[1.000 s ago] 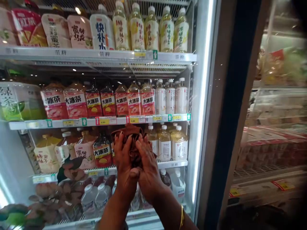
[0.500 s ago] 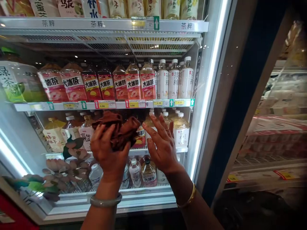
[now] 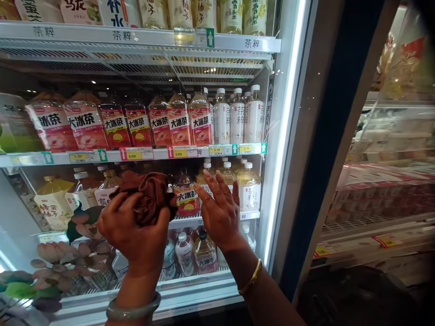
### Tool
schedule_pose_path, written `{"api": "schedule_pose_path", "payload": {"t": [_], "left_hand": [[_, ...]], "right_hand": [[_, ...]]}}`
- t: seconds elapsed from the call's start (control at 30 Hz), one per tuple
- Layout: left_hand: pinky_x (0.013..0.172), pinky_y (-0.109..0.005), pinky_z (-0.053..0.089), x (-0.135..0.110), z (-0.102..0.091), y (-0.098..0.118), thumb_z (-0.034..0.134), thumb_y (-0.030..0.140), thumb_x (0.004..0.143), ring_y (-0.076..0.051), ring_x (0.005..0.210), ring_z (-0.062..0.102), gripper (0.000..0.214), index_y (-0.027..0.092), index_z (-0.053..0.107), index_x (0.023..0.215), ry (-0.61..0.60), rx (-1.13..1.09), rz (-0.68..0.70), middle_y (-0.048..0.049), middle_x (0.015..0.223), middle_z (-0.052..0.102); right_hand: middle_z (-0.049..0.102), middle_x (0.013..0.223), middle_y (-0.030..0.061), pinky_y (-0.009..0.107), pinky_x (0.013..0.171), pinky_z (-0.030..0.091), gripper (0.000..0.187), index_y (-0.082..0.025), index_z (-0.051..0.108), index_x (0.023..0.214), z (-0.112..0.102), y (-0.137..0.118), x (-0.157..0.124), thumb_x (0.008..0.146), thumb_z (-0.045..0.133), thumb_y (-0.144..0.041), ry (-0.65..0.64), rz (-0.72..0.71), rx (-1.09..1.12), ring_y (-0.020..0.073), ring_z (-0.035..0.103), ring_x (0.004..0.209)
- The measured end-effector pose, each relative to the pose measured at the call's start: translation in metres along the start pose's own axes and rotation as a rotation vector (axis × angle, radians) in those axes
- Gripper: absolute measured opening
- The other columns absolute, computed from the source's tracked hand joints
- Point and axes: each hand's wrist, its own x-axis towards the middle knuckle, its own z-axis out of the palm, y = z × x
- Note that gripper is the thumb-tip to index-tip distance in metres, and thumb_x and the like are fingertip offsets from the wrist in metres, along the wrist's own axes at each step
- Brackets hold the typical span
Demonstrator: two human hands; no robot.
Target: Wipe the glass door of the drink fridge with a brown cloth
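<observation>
In the head view my left hand (image 3: 131, 226) is closed round a crumpled brown cloth (image 3: 149, 194), bunched up in front of the fridge shelves. My right hand (image 3: 220, 213) is empty, its fingers spread and pointing up. It is level with the lower row of bottles; I cannot tell whether the palm touches the glass. Between the two hands stands an iced tea bottle (image 3: 187, 199) with a dark red and yellow label. Clear bottles with white labels (image 3: 250, 192) stand behind and right of my right hand.
A lit drinks fridge (image 3: 136, 156) with several shelves of bottles fills the view. Pink flowers with green leaves (image 3: 54, 267) show at lower left. A dark blue post (image 3: 326, 149) borders the fridge on the right, beside another shelf of packaged goods (image 3: 374, 185).
My left hand and the cloth have shifted left and a little down, and the cloth is bunched differently. My right hand stays spread. The view has turned slightly right.
</observation>
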Motion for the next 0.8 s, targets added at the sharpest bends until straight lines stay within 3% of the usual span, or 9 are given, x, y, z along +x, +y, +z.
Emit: {"api": "schedule_pose_path", "payload": {"t": [0.13,0.23,0.37,0.47,0.63,0.7,0.8], "left_hand": [[0.11,-0.057,0.044,-0.035,0.008,0.019,0.083,0.033,0.074,-0.038,0.13,0.055,0.051,0.022,0.064,0.12,-0.023,-0.089,0.169,-0.0164,0.133,0.06],[0.111,-0.051,0.046,-0.04,0.01,0.032,0.085,0.026,0.074,-0.034,0.13,0.056,0.044,0.024,0.064,0.113,-0.107,-0.167,0.255,-0.0122,0.13,0.061],[0.114,-0.056,0.041,-0.009,0.003,0.019,0.083,0.027,0.075,-0.035,0.13,0.056,0.051,0.024,0.064,0.122,-0.089,-0.082,0.078,-0.0145,0.136,0.06],[0.111,-0.06,0.04,-0.006,0.0,0.014,0.081,0.028,0.076,-0.038,0.128,0.056,0.052,0.022,0.063,0.124,-0.03,0.012,-0.041,-0.0169,0.133,0.059],[0.11,-0.055,0.043,-0.033,0.005,0.045,0.082,0.029,0.075,-0.036,0.126,0.053,0.052,0.024,0.063,0.123,-0.112,-0.059,0.069,-0.013,0.128,0.057],[0.11,-0.052,0.043,-0.028,0.005,0.052,0.082,0.028,0.077,-0.033,0.124,0.054,0.058,0.025,0.061,0.131,-0.14,-0.073,0.094,-0.0128,0.128,0.058],[0.11,-0.052,0.041,-0.003,0.0,0.041,0.082,0.03,0.077,-0.032,0.119,0.056,0.069,0.027,0.059,0.141,-0.152,-0.03,0.072,-0.0118,0.128,0.058]], "right_hand": [[0.053,0.158,-0.0023,0.045,0.136,0.013,0.043,-0.032,0.062,0.14,0.002,0.001,-0.001,0.1,0.052,-0.019,0.017,0.009,0.033,0.0163,0.035,0.157],[0.056,0.155,-0.0009,0.044,0.135,0.014,0.042,-0.03,0.064,0.138,0.001,0.002,-0.002,0.1,0.049,-0.017,0.043,0.003,0.064,0.0156,0.036,0.156],[0.054,0.157,0.0002,0.045,0.135,0.013,0.05,-0.029,0.063,0.14,-0.001,0.003,-0.003,0.095,0.052,-0.011,0.01,-0.008,0.074,0.0166,0.034,0.157],[0.056,0.156,0.0006,0.044,0.135,0.014,0.049,-0.029,0.064,0.138,-0.002,0.003,-0.004,0.093,0.055,-0.01,0.009,-0.007,0.089,0.0164,0.035,0.157],[0.058,0.154,0.002,0.045,0.135,0.013,0.049,-0.028,0.064,0.139,-0.001,0.004,-0.004,0.095,0.053,-0.011,0.028,-0.009,0.114,0.0162,0.035,0.157],[0.058,0.153,0.0019,0.045,0.135,0.014,0.046,-0.027,0.064,0.137,-0.002,0.004,-0.003,0.096,0.05,-0.011,0.032,-0.001,0.122,0.015,0.035,0.156],[0.057,0.155,0.0016,0.046,0.136,0.011,0.044,-0.027,0.064,0.136,-0.006,0.006,-0.001,0.097,0.051,-0.013,0.001,-0.002,0.102,0.0152,0.036,0.156]]}}
